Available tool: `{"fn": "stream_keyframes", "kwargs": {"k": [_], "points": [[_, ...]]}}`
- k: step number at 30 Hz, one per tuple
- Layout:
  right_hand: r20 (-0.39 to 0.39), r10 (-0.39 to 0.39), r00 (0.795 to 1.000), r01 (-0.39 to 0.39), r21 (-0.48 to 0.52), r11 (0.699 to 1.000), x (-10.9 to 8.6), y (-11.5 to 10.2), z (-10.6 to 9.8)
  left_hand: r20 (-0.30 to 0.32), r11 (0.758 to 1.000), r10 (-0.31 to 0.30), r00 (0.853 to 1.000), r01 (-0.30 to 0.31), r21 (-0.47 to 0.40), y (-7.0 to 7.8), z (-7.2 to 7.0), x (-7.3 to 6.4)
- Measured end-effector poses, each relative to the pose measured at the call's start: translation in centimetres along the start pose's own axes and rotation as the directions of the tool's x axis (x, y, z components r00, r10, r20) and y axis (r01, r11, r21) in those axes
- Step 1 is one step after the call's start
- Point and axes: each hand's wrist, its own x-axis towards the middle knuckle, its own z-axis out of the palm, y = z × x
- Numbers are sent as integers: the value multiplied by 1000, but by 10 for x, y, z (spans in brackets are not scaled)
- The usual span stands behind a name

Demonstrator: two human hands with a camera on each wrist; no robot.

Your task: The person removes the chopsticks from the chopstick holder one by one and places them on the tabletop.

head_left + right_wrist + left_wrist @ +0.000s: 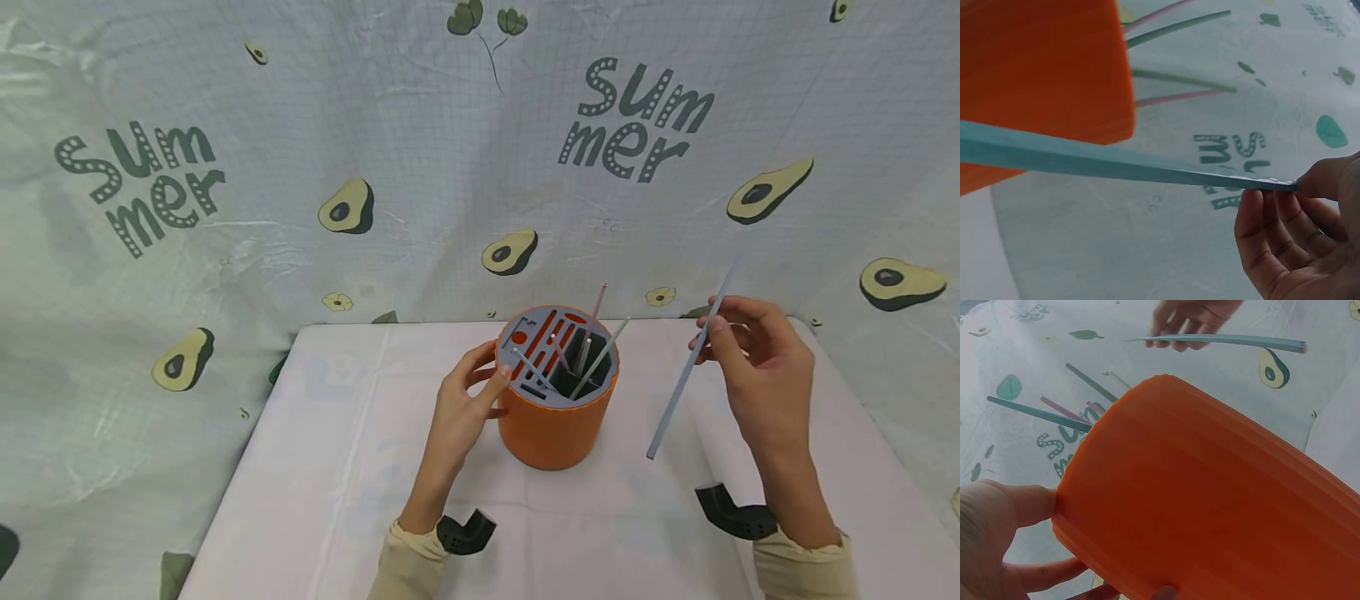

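A round orange utensil holder with a grey slotted top stands upright on the table. My left hand grips its left side near the rim, thumb toward the front. To the right of the holder, my right hand pinches a light blue chopstick between thumb and fingers, its thick end slanting down toward the table. That chopstick is clear of the holder. Several chopsticks lean out of a dark compartment in the top, among them a green one, a pink one and a blue one.
A white cloth covers the table. Behind its far edge hangs a pale curtain printed with avocados and lettering. Each wrist wears a black camera mount, the left one near the table's front.
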Motion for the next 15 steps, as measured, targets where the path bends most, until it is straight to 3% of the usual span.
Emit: {"fn": "stream_keyframes", "kwargs": {"k": [2, 6, 15], "points": [[13, 72, 997, -72, -50, 996, -2, 5, -5, -4, 1000, 1, 1000, -1, 2, 0, 0, 1], [62, 149, 987, -142, -110, 984, -6, 20, -16, -10, 1000, -1, 1000, 1, 5, 0, 1, 1], [183, 226, 957, -145, -375, 916, -21, 53, -40, -13, 1000, -4, 1000, 4, 0, -1, 3, 2]]}}
